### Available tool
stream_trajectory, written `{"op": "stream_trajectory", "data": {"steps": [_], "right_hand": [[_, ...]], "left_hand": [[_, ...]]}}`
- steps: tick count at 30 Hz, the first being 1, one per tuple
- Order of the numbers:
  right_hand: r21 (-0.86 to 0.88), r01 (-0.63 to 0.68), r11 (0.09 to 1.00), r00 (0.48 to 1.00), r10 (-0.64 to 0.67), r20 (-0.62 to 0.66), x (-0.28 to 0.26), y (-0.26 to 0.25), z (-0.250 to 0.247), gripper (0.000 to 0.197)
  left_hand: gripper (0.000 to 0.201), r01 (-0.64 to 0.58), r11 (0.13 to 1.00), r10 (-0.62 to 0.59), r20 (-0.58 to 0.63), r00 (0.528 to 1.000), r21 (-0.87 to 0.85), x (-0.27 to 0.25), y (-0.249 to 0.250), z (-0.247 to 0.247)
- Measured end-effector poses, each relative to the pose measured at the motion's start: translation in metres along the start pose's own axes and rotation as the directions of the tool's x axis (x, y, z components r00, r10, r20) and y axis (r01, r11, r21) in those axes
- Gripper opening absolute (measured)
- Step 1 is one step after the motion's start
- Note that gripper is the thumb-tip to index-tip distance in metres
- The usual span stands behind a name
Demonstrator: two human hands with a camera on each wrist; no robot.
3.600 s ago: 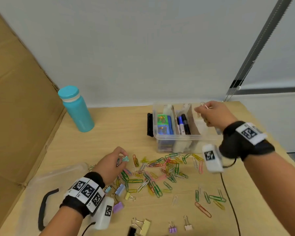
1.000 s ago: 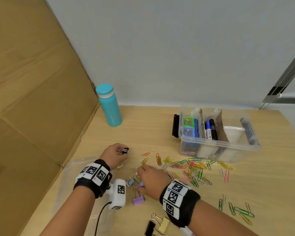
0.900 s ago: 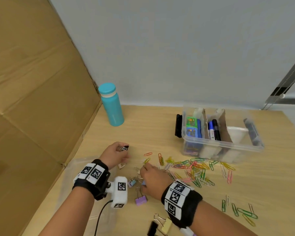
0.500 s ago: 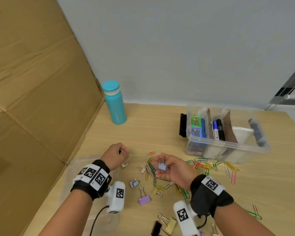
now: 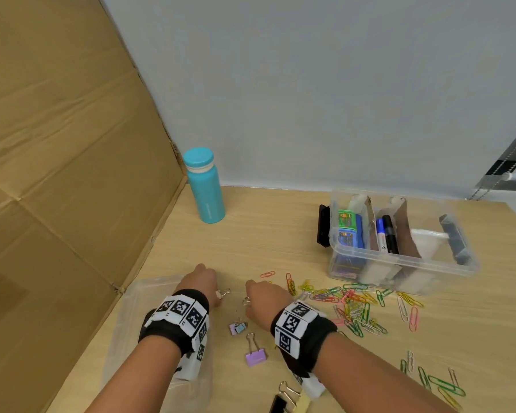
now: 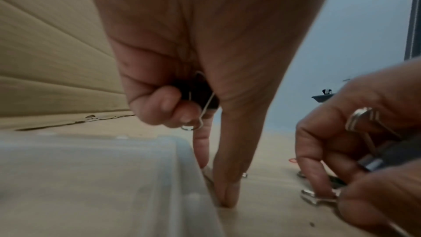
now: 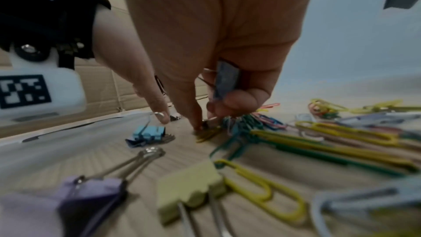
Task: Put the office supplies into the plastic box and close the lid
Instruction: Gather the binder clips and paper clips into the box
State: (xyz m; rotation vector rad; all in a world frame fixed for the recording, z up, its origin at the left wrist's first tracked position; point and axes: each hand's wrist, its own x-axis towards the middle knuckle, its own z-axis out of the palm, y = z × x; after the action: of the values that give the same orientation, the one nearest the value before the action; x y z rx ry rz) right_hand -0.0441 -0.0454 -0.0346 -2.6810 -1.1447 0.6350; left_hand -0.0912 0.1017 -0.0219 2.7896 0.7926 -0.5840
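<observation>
Sitting open at the far right of the table, the box has cardboard dividers: a green-and-blue pack lies in its left compartment and two markers in the next one. Black latches hang on its two short sides. Its clear lid lies flat at the near left, under the left wrist.

In front of the box, coloured paper clips are scattered across the wood, with a few more at the near right. Loose binder clips lie nearer the person: a small blue-and-purple pair, a purple one, and a yellow one beside a black one at the bottom edge.

The left hand keeps a black binder clip tucked under its curled outer fingers, while its thumb and forefinger reach down to the table right at the lid's edge, pinching at a small clip there. The right hand, just beside it, holds a blue-grey binder clip in its curled outer fingers; its thumb and forefinger touch down among the nearest clips, and what they pinch is too blurred to tell.

A teal bottle stands upright at the back, next to a cardboard sheet leaning along the left side.
</observation>
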Motion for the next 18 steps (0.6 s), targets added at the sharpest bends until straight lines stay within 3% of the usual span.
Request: {"op": "stream_trajectory", "data": {"steps": [7,11,14,18], "right_hand": [[-0.127,0.031,0.991,0.999,-0.029,0.024,-0.013,0.012,-0.004,0.03],[-0.138,0.074,0.988,0.997,-0.072,0.021,-0.027,0.023,-0.007,0.031],[-0.019,0.06,0.998,0.997,-0.06,-0.039,-0.039,0.032,-0.009,0.03],[0.38,0.006,0.925,0.989,0.05,-0.137,-0.069,0.058,-0.033,0.02]], "left_hand": [[0.026,-0.047,0.996,0.049,0.026,0.998,-0.074,-0.003,0.009,0.001],[0.013,-0.197,0.895,0.199,-0.038,0.979,-0.4,-0.011,0.019,-0.005],[0.015,-0.316,0.784,0.283,-0.146,0.948,-0.534,-0.016,0.03,-0.012],[0.017,-0.435,0.695,0.357,-0.25,0.9,-0.573,-0.022,0.054,-0.022]]}}
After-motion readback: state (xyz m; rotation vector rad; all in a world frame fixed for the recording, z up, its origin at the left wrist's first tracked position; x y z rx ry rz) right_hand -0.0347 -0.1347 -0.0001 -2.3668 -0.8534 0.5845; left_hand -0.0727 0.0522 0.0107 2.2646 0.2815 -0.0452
